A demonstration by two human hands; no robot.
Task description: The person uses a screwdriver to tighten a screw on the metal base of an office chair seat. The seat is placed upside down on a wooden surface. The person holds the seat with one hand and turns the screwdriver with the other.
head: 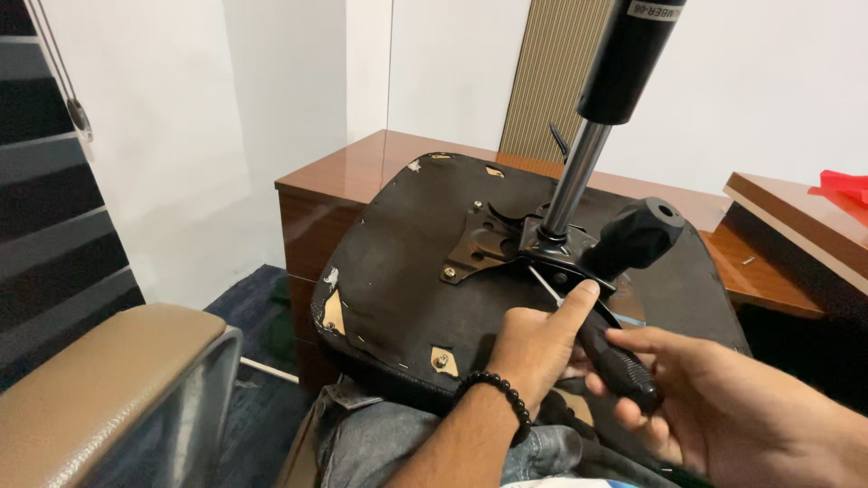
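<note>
1. Jeans [434,443] on the person's lap fill the bottom edge, nearest the camera; the underside of a chair seat [407,262] rests tilted on them, its far edge against a wooden worktop [362,172].
2. Left hand [533,339], a black bead bracelet [502,398] on its wrist, lies on the seat underside near the middle. Fingers curled together, thumb stretched up along a thin metal shaft [547,285]; whether they clamp the shaft cannot be told.
3. Right hand [714,407] comes in from the lower right, fingers closed around a black ribbed tool handle [619,361]. The shaft runs from the handle toward the seat's metal plate.
4. Metal plate [493,244], black, is fixed at the seat's centre. A bolt head [449,271] shows at its left corner.
5. Gas cylinder [597,108] stands up from the plate: shiny rod below, black tube above, leaning right and running out of the top of the picture.
6. Black lever knob [637,235] juts out just right of the rod's base, above the left thumb.
7. Seat cover is torn at the edges, pale padding showing in spots.
8. Tan armrest [99,380] of another chair lies at lower left. A second worktop [796,226] at right carries something red [845,185].
</note>
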